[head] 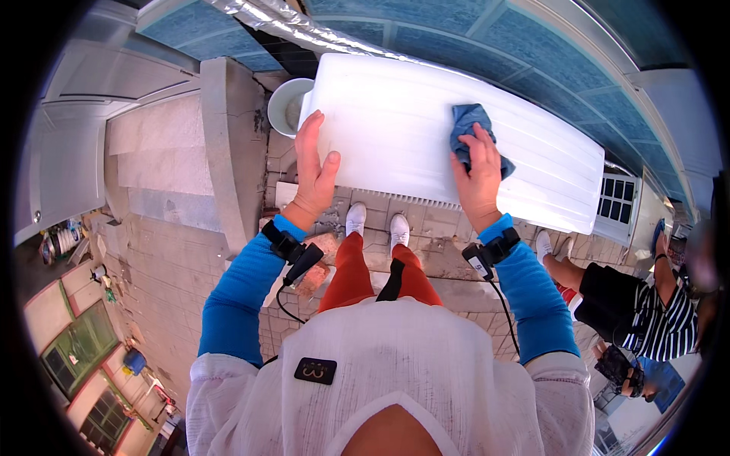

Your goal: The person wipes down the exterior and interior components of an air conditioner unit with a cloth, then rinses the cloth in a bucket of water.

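A long white ridged panel point(393, 125), the top of a box-shaped unit with a comb-like grille along its front edge, stretches before me. Toward its right half, a crumpled blue cloth point(470, 117) lies on the surface. My right hand point(481, 171) grips this cloth from above, and the fingers partly cover it. At the panel's left end, my left hand point(315, 171) holds nothing, its thumb apart from the fingers. Whether the left hand touches the edge I cannot tell.
Behind the panel's left end is a white bucket point(280, 108). Foil-wrapped pipe point(319, 34) runs along the blue tiled wall point(456, 45). Broken bricks point(313, 278) lie by my feet. Concrete steps point(165, 159) rise at left. Another person in striped clothing point(664, 325) stands at right.
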{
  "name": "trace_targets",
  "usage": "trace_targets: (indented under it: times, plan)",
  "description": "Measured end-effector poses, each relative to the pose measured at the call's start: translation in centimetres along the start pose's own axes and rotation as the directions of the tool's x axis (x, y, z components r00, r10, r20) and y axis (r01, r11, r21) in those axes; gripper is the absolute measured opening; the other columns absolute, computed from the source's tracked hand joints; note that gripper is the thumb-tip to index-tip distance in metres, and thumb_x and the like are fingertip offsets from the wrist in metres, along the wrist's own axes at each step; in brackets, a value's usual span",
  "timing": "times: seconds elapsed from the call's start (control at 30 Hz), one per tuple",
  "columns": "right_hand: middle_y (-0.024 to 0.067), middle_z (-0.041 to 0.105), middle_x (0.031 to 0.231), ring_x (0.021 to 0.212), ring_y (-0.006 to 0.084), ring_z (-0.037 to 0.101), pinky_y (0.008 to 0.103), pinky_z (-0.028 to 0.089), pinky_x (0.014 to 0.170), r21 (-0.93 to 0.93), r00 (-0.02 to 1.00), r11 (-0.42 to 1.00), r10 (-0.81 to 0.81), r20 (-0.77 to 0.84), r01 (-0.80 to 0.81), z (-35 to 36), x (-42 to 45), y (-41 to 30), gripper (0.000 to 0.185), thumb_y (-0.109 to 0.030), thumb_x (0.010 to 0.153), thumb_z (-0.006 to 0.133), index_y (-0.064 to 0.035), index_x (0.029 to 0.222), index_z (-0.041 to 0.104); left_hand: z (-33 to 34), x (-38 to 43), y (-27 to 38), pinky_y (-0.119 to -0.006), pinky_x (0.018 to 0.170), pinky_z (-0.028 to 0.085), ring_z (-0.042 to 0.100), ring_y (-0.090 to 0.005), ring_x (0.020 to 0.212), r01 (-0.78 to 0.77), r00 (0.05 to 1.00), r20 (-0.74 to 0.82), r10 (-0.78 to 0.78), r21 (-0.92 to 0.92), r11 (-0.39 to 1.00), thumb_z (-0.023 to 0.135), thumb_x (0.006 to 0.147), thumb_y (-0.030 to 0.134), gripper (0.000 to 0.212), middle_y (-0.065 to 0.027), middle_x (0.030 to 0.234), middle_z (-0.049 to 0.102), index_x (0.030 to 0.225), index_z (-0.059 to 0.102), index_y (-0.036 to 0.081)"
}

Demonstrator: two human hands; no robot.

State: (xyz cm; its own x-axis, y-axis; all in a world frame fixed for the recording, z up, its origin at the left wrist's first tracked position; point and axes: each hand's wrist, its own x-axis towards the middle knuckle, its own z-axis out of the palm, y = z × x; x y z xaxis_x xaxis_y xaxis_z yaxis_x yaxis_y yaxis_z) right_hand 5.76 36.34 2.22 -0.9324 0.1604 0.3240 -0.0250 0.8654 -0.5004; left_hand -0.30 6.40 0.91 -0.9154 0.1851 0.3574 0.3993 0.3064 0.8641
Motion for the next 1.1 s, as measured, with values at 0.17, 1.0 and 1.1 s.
trace_targets:
  times: [0.17,1.0,1.1]
  plan:
    - [0.0171,0.054,0.140,0.129,0.0390,0.049,0.0476,0.039,0.108,0.165,0.958,0.959,-0.252,0.135,0.229,6.5,4.3,-8.9,0.055,-0.009,0.075,0.074,-0.0093,0.128,0.059,-4.7,0.8,-1.0,-0.046,0.115,0.024,0.036,-0.0362,0.135,0.016,0.999,-0.041,-0.009,0.178,0.984,0.048,0.099,0.037,0.059,-0.0209,0.147,0.040,0.143,0.040,0.000]
    - [0.0080,0.056,0.139,0.131,0.0300,0.051,0.0462,0.040,0.110,0.253,0.828,0.856,-0.507,0.240,0.450,5.9,0.2,-10.3,0.054,-0.006,0.071,0.070,-0.0142,0.123,0.063,-3.6,6.7,-2.0,-0.044,0.113,0.027,0.040,-0.0331,0.132,-0.133,0.977,0.187,0.106,0.140,0.981,0.042,0.102,0.035,0.050,-0.0166,0.143,0.047,0.138,0.048,0.001]
    - [0.0074,0.053,0.143,0.132,0.0303,0.050,0.0463,0.040,0.110,0.155,0.890,0.924,-0.380,0.254,0.350,1.4,-1.6,-5.6,0.062,-0.005,0.068,0.073,-0.0154,0.127,0.061,-0.3,7.0,0.5,-0.046,0.114,0.025,0.037,-0.0355,0.135,-0.235,0.916,0.362,0.172,0.138,0.962,0.044,0.101,0.038,0.054,-0.0177,0.144,0.046,0.139,0.046,0.000]
